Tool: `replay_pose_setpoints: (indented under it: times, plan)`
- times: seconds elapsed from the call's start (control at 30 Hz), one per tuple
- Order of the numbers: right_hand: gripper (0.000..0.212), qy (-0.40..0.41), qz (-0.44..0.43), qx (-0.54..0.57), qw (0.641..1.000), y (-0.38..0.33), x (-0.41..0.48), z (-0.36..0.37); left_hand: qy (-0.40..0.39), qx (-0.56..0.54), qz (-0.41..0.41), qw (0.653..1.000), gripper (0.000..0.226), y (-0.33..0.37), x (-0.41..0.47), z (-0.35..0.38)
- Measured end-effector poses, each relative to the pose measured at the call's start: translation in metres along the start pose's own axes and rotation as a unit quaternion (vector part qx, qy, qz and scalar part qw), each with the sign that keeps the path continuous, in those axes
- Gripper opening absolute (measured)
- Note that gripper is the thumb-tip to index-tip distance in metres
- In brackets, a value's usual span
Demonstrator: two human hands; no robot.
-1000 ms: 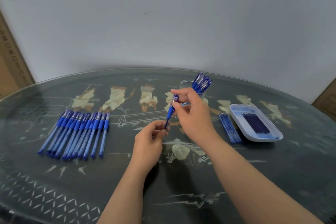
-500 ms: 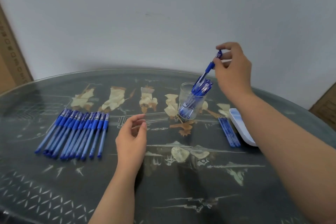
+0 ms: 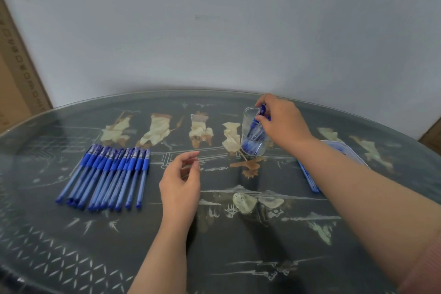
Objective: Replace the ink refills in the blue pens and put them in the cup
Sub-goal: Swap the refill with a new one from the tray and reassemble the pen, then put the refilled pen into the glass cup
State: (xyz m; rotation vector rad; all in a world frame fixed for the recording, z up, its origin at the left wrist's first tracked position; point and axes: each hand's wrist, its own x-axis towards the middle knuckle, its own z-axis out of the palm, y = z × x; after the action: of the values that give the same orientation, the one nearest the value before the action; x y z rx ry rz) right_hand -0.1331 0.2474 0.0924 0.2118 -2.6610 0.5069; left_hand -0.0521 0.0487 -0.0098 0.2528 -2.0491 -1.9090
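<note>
While the right hand (image 3: 281,124) pinches one blue pen (image 3: 261,111) by its top, the pen leans inside the clear cup (image 3: 250,148) among several others. Left hand (image 3: 181,181) hovers empty, fingers loosely curled. Roughly twelve pens, blue grips and translucent barrels, lie in a row (image 3: 107,174) on the table (image 3: 238,250).

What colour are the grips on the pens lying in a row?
Dark blue, on paler see-through barrels. The row of pens shows best in the head view.
</note>
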Motion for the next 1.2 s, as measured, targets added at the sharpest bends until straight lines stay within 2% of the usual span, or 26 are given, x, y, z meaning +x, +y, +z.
replay_pose_setpoints:
  times: [0.13, 0.4, 0.47, 0.57, 0.7, 0.8, 0.9, 1.03, 1.2]
  plan:
    - [0.032, 0.000, 0.007, 0.023, 1.000, -0.001, -0.006, -0.001, 0.001, -0.003, 0.001, 1.000, 0.020, 0.001, -0.001, 0.000]
    - [0.026, 0.132, 0.022, 0.128, 0.983, -0.017, -0.059, -0.005, 0.053, -0.097, 0.038, 0.993, 0.023, 0.012, -0.008, -0.016]
    - [0.026, 0.113, 0.032, 0.158, 0.980, -0.031, -0.088, 0.002, 0.082, -0.107, 0.047, 0.990, 0.021, 0.017, -0.008, -0.030]
    - [0.025, 0.038, 0.060, 0.187, 0.980, -0.051, -0.120, 0.028, 0.132, -0.096, 0.048, 0.985, 0.019, 0.018, -0.003, -0.063]
    - [0.029, -0.004, 0.037, 0.196, 0.980, -0.078, -0.136, 0.069, 0.199, -0.006, 0.073, 0.977, 0.019, 0.007, 0.009, -0.112]
    - [0.022, -0.023, 0.044, 0.207, 0.977, -0.111, -0.130, 0.093, 0.235, 0.033, 0.081, 0.968, 0.015, -0.003, 0.020, -0.133]
    - [0.004, -0.050, 0.043, 0.210, 0.976, -0.142, -0.114, 0.113, 0.218, 0.064, 0.090, 0.970, 0.015, -0.008, 0.025, -0.134]
    - [0.028, -0.076, 0.053, 0.188, 0.978, -0.173, -0.098, 0.135, 0.207, 0.105, 0.106, 0.967, 0.014, -0.014, 0.027, -0.135]
    - [0.028, -0.066, 0.068, 0.122, 0.988, -0.188, -0.102, 0.153, 0.206, 0.107, 0.114, 0.966, 0.015, -0.016, 0.029, -0.136]
